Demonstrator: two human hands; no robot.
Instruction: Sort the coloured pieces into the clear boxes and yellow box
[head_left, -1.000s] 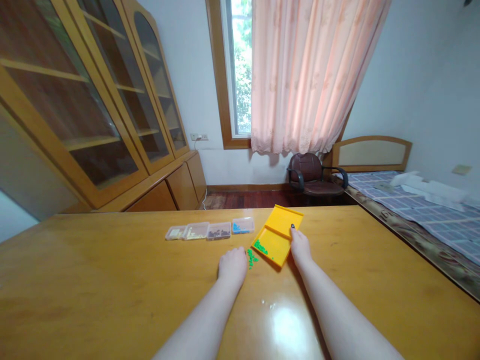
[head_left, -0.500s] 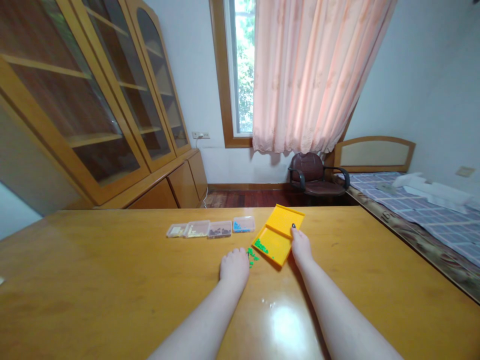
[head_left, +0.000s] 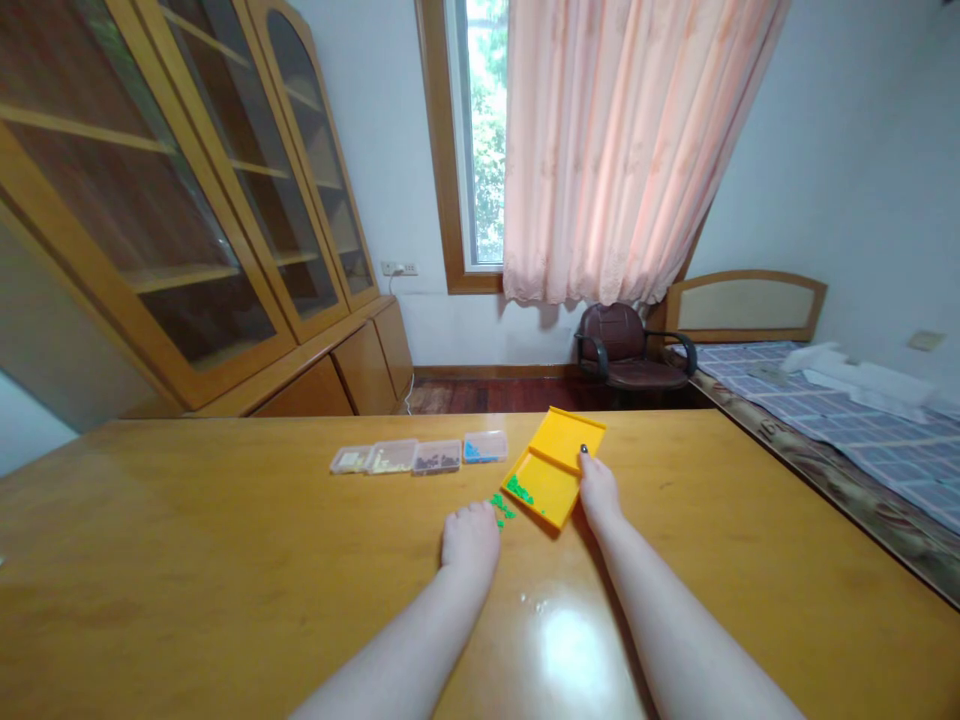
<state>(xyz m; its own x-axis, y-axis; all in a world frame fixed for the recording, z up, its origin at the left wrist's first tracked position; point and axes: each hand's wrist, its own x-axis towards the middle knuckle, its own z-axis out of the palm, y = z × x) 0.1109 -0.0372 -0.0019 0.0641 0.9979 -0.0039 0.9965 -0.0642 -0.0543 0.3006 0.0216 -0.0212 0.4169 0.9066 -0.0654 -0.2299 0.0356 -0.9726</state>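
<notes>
My right hand (head_left: 600,490) grips the right edge of a yellow hinged box (head_left: 553,488), thumb on top. The box lies opened out, tilted a little, with small green pieces (head_left: 519,489) gathered at the left of its near half. More loose green pieces (head_left: 503,507) lie on the table just left of the box. Beside them rests my left hand (head_left: 471,537), its fingers curled together against the tabletop. Whatever its fingertips may pinch is hidden behind the hand.
Clear plastic cases stand in a row at the back: one with blue pieces (head_left: 485,447), one with dark pieces (head_left: 437,457), two with pale pieces (head_left: 391,457). They are on a wooden table (head_left: 225,560). Past its far edge are a chair (head_left: 619,345) and a bed (head_left: 817,390).
My left hand has shifted slightly toward me, still beside the loose green pieces. My right hand keeps its hold on the yellow box. The whole view has moved a touch.
</notes>
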